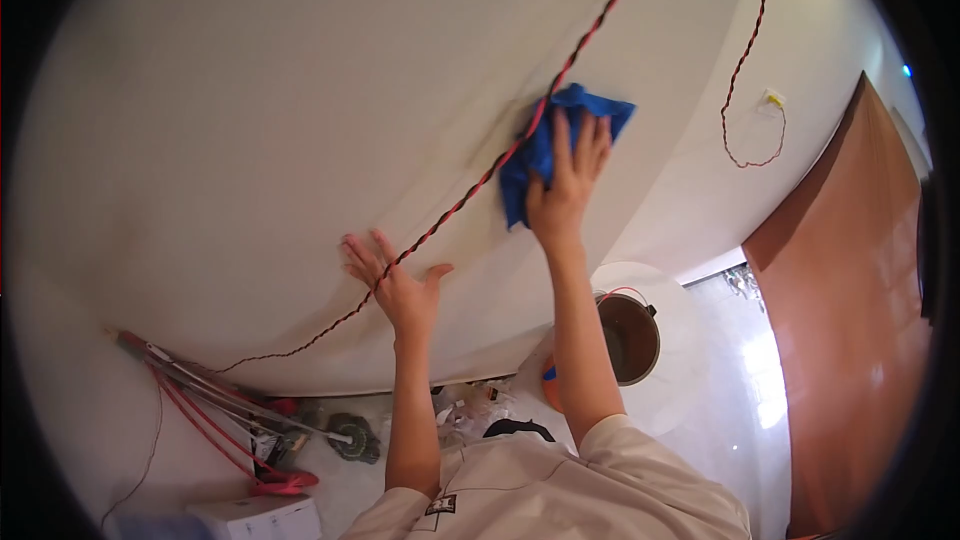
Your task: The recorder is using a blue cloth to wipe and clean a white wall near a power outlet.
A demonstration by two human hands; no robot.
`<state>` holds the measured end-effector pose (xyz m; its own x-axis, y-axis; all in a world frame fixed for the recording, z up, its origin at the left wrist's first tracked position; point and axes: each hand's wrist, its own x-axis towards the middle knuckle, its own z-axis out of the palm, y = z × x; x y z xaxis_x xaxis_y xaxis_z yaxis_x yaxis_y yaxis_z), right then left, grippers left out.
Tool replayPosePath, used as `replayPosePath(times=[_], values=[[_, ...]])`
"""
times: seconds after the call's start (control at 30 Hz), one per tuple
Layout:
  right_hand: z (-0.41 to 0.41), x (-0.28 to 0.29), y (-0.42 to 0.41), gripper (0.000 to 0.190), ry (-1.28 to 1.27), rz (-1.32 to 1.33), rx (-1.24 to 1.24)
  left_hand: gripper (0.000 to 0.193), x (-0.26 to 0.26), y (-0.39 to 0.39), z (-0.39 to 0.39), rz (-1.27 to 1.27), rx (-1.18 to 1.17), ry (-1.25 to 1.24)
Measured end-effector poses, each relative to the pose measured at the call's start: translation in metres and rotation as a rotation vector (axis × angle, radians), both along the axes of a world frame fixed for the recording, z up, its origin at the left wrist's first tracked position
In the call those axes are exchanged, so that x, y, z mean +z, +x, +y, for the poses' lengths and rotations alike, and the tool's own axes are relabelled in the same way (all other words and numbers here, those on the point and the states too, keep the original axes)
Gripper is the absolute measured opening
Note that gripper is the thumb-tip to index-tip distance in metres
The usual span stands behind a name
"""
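Under my right hand [570, 187] a blue cloth [525, 195] lies pressed flat against the off-white wall [300, 127]. The fingers are spread over the cloth, and its corners stick out beyond them. Lower and to the left, my left hand [397, 281] rests on the same wall with its fingers apart and nothing in it. A twisted red and black wire [465, 199] runs diagonally in front of the wall, crossing the view of the left hand and passing over the cloth's left side. Faint brownish marks show on the wall beside the cloth.
A dark bucket [651, 345] stands on a round white surface below my right forearm. Farther right is a brown wooden door [840, 300]. Another twisted wire [741, 67] hangs near a small wall fitting [772, 100]. Mops [352, 437], long handles and a white box [259, 517] occupy the lower left.
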<state>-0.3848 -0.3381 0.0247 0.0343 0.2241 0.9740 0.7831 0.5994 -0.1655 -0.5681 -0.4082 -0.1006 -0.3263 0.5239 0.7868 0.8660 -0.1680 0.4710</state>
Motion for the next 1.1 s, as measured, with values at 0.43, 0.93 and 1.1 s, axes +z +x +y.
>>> replayPosePath(times=[0.43,0.93,1.1], values=[[0.024,-0.043,0.103,0.068,-0.055,0.250,0.080,0.133,0.013,0.013,0.000,0.022,0.083,-0.061],[0.018,-0.045,0.098,0.072,-0.071,0.284,0.060,0.135,0.017,0.015,0.001,0.112,0.150,-0.087],[0.017,-0.045,0.093,0.066,-0.082,0.341,0.069,0.136,0.019,0.015,-0.001,0.075,0.148,-0.076]])
